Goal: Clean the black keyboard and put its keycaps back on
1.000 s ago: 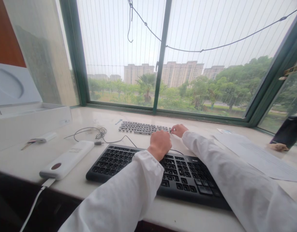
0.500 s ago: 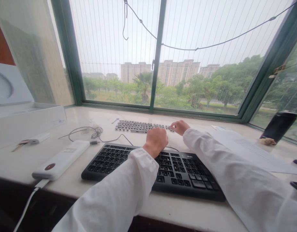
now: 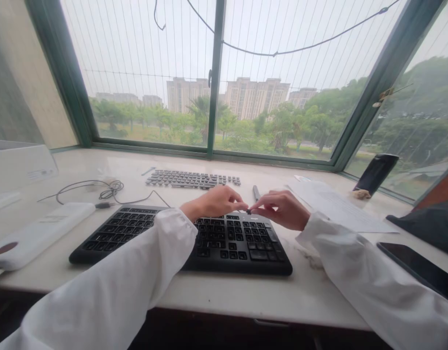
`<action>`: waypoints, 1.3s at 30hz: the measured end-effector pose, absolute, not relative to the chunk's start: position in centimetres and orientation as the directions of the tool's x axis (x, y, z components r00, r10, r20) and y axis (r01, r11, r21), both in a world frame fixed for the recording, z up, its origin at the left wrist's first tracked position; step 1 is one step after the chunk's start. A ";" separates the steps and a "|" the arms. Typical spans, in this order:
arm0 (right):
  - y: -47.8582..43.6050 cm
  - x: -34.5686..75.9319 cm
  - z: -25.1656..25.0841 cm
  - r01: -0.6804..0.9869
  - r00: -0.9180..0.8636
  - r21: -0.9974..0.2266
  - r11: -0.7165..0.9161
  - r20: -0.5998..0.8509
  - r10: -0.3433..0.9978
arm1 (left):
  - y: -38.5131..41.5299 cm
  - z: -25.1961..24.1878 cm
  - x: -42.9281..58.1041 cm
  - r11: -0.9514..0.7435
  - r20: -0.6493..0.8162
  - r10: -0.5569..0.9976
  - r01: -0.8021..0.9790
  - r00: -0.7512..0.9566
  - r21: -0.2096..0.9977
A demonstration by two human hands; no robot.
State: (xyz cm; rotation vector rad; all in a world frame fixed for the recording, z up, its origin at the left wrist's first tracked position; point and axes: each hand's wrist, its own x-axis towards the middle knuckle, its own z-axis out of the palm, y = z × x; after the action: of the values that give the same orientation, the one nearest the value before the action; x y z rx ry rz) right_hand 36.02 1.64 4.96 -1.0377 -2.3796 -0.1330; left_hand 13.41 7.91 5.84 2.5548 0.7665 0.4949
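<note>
Over the top right edge of a black keyboard (image 3: 143, 238), my left hand (image 3: 214, 201) and my right hand (image 3: 282, 208) meet fingertip to fingertip. A small black keycap (image 3: 249, 212) is pinched between them, with both thumbs and forefingers closed at it. Most of the keyboard's key positions show bare square sockets; some at the lower right still carry caps. Behind it, loose keycaps (image 3: 192, 179) lie in rows laid out like a keyboard. My left forearm covers the middle of the board.
A cable (image 3: 112, 189) lies coiled at the left, by a white power bank (image 3: 44, 231). A dark slim tool (image 3: 256, 193) lies behind my right hand. Papers (image 3: 333, 209), a phone (image 3: 415, 265) and a black upright object (image 3: 376, 174) are at the right. The window stands behind.
Both hands have come back from the keycap rows to the keyboard's top edge and now meet at a keycap. The view has turned rightward, showing more of the phone.
</note>
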 end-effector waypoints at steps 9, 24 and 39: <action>0.6 35.5 3.6 0.505 -0.721 -0.209 0.837 0.431 0.543 | 6.8 6.7 13.4 -0.710 -0.070 0.438 0.392 0.896 0.585; 0.5 35.6 3.6 0.462 -0.791 -0.149 0.874 0.378 0.482 | 6.1 6.4 14.0 -0.699 -0.111 0.464 0.441 0.879 0.564; 0.0 35.3 4.5 0.692 -0.609 -0.363 0.624 0.171 0.775 | 5.5 6.7 14.1 -0.704 -0.126 0.484 0.471 0.866 0.532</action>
State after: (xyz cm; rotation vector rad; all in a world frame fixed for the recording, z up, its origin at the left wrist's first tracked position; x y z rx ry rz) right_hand 35.27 0.03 4.52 -1.1832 -2.5385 0.3752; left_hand 14.12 5.49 6.74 2.4685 0.6913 0.0310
